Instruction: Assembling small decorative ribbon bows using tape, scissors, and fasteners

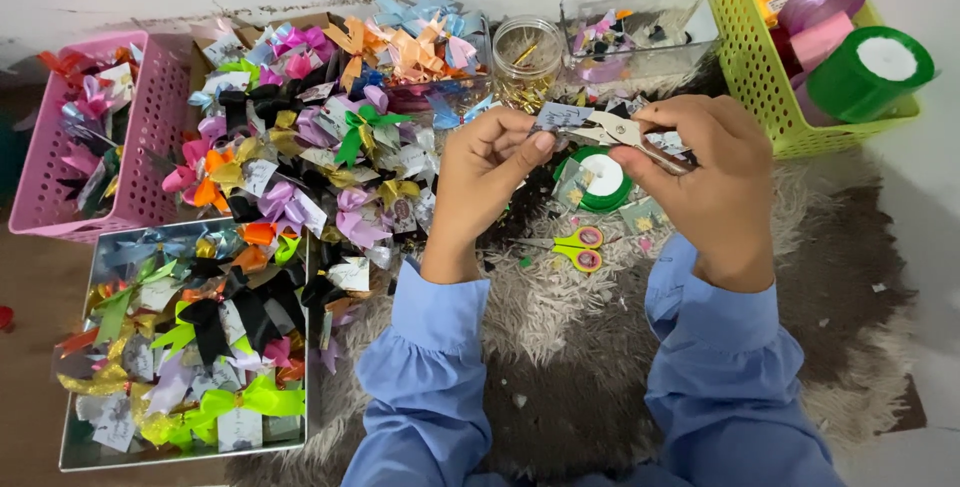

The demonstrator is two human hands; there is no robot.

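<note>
Both your hands grasp: left hand (487, 162) pinches a small card (562, 116) steady, right hand (700, 162) squeezes a stapler (615, 132) at its three o'clock.

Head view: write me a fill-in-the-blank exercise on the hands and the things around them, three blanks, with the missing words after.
1. The small scissors lying on the shaggy rug have yellow and ____ handles.
2. The big roll of green ribbon sits in the ____ basket.
3. The left hand and the right hand meet at a small card, and both sleeves are ____.

Missing words: pink; green; blue
</note>
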